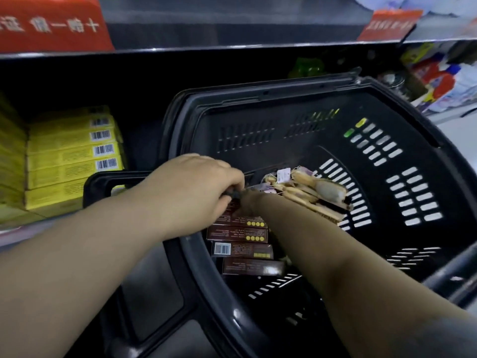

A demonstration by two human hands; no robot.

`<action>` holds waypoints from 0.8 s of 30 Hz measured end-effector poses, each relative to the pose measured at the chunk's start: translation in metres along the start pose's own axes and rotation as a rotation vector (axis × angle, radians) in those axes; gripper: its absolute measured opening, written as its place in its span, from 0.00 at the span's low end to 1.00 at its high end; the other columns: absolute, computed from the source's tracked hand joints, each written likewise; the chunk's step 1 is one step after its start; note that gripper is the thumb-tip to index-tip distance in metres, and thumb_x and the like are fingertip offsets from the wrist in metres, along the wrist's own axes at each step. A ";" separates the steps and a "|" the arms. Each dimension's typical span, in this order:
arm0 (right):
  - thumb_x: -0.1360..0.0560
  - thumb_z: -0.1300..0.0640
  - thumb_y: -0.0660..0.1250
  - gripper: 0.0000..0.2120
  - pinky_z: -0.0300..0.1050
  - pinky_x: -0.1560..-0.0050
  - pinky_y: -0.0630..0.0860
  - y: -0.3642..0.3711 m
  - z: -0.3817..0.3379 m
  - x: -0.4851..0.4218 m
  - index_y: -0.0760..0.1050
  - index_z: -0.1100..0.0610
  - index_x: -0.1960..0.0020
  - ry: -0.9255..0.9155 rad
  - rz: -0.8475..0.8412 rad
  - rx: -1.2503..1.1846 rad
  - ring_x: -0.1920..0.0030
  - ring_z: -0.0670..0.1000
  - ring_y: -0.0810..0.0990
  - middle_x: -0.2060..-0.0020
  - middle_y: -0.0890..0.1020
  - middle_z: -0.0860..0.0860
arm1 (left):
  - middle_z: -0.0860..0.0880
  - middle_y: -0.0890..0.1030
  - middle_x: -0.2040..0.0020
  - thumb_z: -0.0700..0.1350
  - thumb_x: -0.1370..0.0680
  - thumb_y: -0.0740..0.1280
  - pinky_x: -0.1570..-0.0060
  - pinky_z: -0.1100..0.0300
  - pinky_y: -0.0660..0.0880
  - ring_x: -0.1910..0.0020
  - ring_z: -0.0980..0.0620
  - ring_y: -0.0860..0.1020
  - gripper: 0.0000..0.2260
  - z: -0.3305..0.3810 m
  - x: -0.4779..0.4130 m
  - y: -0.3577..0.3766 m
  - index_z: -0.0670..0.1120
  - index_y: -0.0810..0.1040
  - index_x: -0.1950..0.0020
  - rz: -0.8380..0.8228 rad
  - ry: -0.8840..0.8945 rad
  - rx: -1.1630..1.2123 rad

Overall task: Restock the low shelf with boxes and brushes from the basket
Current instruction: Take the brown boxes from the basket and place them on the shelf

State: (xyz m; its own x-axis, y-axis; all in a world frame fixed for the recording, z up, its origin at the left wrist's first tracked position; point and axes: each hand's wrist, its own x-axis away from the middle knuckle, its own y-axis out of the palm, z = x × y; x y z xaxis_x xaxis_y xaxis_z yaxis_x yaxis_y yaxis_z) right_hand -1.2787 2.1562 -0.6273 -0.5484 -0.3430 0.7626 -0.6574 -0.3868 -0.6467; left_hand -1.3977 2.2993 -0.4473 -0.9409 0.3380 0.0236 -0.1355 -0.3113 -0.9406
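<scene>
Fingers (232,195), left hand (191,192): curled down over the near rim of the basket (185,267), holding what looks like a dark rim or handle part (exact object too blurred to name).

Fingers, right hand (249,202): largely hidden behind the left hand; cannot tell whether wide, narrow or holding. The forearm reaches into the basket over the boxes.

Head view, contents:

- Basket: black, slotted walls, tilted toward the shelf, one handle (103,182) lying toward the yellow stock.
- Brown boxes (242,250): several, stacked flat in an overlapping row against the basket's near wall, barcodes and yellow dots showing. The right hand is at the far end of this row.
- Brushes (317,195): a bundle of pale wooden ones with paper tags, lying in the basket just beyond the boxes, bristles dark.
- Low shelf (23,236): left of the basket, carrying yellow boxes (74,153) stacked flat, barcodes outward. Dark gap between that stack and the basket.
- Upper shelf edge with red signs (51,24); mixed packaged goods (438,76) at far right.

Handling note (judgement): the step appears to be lifting a brown box. Best done by steadying the basket with the left hand, taking the top box by its long edges so the row beneath does not slide, and clearing the brush tags before carrying it left into the gap.
</scene>
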 end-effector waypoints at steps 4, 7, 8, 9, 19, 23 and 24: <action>0.27 0.54 0.68 0.28 0.49 0.36 0.68 0.009 0.008 -0.002 0.64 0.51 0.29 -0.083 0.055 -0.067 0.37 0.55 0.73 0.33 0.72 0.54 | 0.59 0.77 0.50 0.51 0.22 0.60 0.43 0.62 0.63 0.50 0.58 0.74 0.10 0.001 -0.005 0.003 0.59 0.72 0.42 -0.001 0.001 -0.048; 0.22 0.57 0.61 0.20 0.52 0.38 0.70 0.005 0.010 0.011 0.67 0.53 0.31 -0.125 0.151 0.112 0.38 0.56 0.75 0.35 0.74 0.56 | 0.57 0.78 0.48 0.52 0.22 0.60 0.47 0.60 0.66 0.49 0.55 0.76 0.10 0.002 -0.009 0.006 0.57 0.72 0.41 -0.018 -0.035 -0.105; 0.22 0.57 0.61 0.19 0.55 0.39 0.71 0.001 0.011 0.020 0.68 0.55 0.31 -0.125 0.190 0.188 0.38 0.57 0.75 0.36 0.75 0.57 | 0.57 0.78 0.49 0.52 0.22 0.59 0.50 0.61 0.68 0.50 0.54 0.76 0.10 0.004 -0.011 0.007 0.56 0.73 0.42 -0.012 -0.053 -0.107; 0.23 0.56 0.62 0.19 0.55 0.43 0.73 -0.004 0.015 0.030 0.68 0.57 0.32 -0.141 0.236 0.246 0.40 0.58 0.76 0.38 0.76 0.57 | 0.56 0.78 0.49 0.50 0.22 0.59 0.52 0.61 0.70 0.51 0.53 0.76 0.10 0.006 -0.013 0.008 0.55 0.73 0.42 0.000 -0.074 -0.094; 0.27 0.57 0.67 0.13 0.47 0.40 0.69 -0.035 0.061 0.147 0.70 0.58 0.45 -0.704 1.376 0.156 0.46 0.56 0.72 0.45 0.70 0.54 | 0.50 0.73 0.33 0.49 0.21 0.61 0.54 0.65 0.74 0.52 0.58 0.77 0.22 0.026 -0.030 -0.002 0.48 0.62 0.28 0.027 -0.543 0.887; 0.28 0.56 0.71 0.16 0.46 0.43 0.70 -0.035 0.048 0.151 0.70 0.55 0.44 -0.738 1.559 0.098 0.47 0.54 0.71 0.45 0.70 0.53 | 0.47 0.86 0.59 0.48 0.24 0.67 0.60 0.55 0.82 0.62 0.50 0.84 0.08 0.032 -0.025 -0.007 0.46 0.77 0.48 -0.118 -0.622 1.300; 0.29 0.56 0.71 0.17 0.46 0.44 0.71 -0.031 0.046 0.150 0.69 0.55 0.44 -0.733 1.563 0.025 0.47 0.54 0.72 0.45 0.69 0.53 | 0.47 0.86 0.61 0.47 0.24 0.67 0.64 0.58 0.81 0.64 0.50 0.84 0.05 0.033 -0.023 -0.006 0.46 0.77 0.52 -0.118 -0.613 1.348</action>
State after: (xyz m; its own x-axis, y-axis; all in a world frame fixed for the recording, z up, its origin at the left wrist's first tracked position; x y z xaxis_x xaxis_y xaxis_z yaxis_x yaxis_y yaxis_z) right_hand -1.3166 2.0769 -0.4931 -0.2738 -0.6623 -0.6975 0.2372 0.6563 -0.7163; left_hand -1.3852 2.2645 -0.4310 -0.8389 0.1079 0.5335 -0.0750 -0.9937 0.0831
